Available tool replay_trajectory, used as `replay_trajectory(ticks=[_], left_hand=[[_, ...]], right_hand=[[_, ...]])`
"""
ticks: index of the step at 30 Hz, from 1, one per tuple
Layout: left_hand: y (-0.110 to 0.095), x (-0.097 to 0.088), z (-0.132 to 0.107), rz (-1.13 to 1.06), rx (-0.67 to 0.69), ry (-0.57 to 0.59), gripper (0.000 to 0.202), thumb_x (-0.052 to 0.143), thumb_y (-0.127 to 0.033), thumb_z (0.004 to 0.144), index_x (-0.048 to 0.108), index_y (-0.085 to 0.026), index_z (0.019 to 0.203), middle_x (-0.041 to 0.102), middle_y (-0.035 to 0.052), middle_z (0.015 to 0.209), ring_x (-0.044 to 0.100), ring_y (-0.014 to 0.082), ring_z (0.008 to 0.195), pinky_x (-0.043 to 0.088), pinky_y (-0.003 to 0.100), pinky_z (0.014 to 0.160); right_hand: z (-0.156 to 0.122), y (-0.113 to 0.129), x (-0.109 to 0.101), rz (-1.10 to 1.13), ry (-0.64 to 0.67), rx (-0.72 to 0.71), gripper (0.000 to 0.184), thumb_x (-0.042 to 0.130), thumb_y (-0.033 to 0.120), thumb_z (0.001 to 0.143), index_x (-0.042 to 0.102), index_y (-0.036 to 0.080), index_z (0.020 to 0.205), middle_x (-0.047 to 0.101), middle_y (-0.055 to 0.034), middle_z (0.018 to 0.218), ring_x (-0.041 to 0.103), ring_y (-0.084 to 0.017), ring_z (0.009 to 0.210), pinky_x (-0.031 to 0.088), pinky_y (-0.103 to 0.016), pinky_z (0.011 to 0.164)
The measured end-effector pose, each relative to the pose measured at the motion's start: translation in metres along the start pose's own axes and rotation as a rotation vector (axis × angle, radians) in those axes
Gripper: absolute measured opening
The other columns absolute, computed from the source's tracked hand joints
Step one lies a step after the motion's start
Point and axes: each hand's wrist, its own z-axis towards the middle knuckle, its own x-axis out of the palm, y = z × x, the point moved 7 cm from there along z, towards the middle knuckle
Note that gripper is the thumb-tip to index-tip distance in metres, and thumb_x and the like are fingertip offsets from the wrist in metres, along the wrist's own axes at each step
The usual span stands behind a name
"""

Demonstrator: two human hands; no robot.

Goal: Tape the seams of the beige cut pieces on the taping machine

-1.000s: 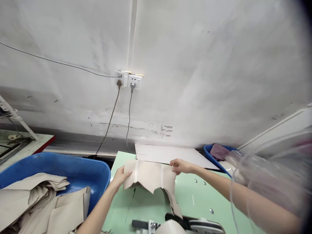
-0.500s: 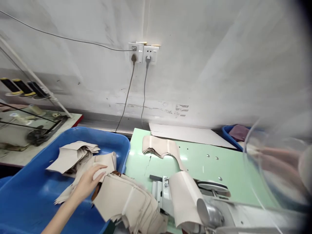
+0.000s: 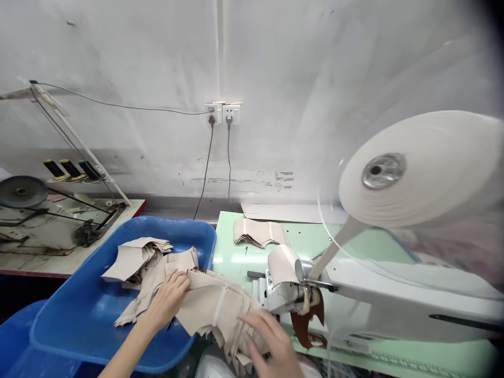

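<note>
My left hand (image 3: 168, 298) rests palm down with curled fingers on a pile of beige cut pieces (image 3: 214, 310) that spills over the rim of the blue tub (image 3: 79, 315). My right hand (image 3: 271, 341) lies on the same pile's near end, fingers spread flat. A finished stack of beige pieces (image 3: 258, 232) sits at the back of the green table (image 3: 232, 257). One beige piece (image 3: 281, 265) hangs on the machine (image 3: 354, 304) beside a brown piece (image 3: 309, 323).
A big roll of white tape (image 3: 417, 168) hangs at the right above the machine. More beige pieces (image 3: 134, 254) lie in the tub. A sewing machine stand with thread cones (image 3: 71, 170) stands at the left. Wall sockets (image 3: 222, 113) with two cables sit on the wall.
The beige stack has been laid down at the back of the table. Both hands moved to the pile at the tub, first the left, then the right. The view pulled back and down.
</note>
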Motion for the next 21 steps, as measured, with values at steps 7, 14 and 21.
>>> replay_trajectory(ticks=[7, 14, 21], left_hand=[[-0.104, -0.075, -0.034, -0.102, 0.368, -0.133, 0.025, 0.040, -0.001, 0.088, 0.055, -0.021, 0.083, 0.058, -0.0027, 0.066, 0.057, 0.0156, 0.070, 0.031, 0.042, 0.109], [-0.147, -0.105, 0.049, -0.662, 0.171, 0.031, 0.043, 0.071, -0.057, 0.075, 0.052, -0.020, 0.065, 0.053, -0.0015, 0.065, 0.052, 0.0163, 0.066, 0.044, 0.026, 0.063], [-0.185, -0.071, 0.093, -1.167, -0.334, 0.098, 0.049, 0.054, -0.064, 0.083, 0.051, -0.018, 0.067, 0.036, -0.0045, 0.060, 0.034, 0.0103, 0.056, 0.027, 0.020, 0.049]], right_hand=[[0.013, -0.017, 0.100, 0.355, 0.413, 0.157, 0.022, 0.057, 0.019, 0.086, 0.069, 0.021, 0.104, 0.070, -0.0044, 0.106, 0.060, -0.019, 0.111, 0.031, -0.038, 0.114], [-0.020, -0.001, -0.062, 0.335, 0.027, 0.419, 0.027, 0.054, 0.040, 0.091, 0.065, 0.017, 0.081, 0.060, -0.0002, 0.072, 0.053, -0.013, 0.069, 0.037, -0.021, 0.063], [-0.015, -0.069, -0.116, 0.765, -0.203, 0.709, 0.040, 0.074, 0.051, 0.074, 0.064, 0.013, 0.076, 0.057, 0.0004, 0.070, 0.047, -0.010, 0.063, 0.034, -0.021, 0.059]])
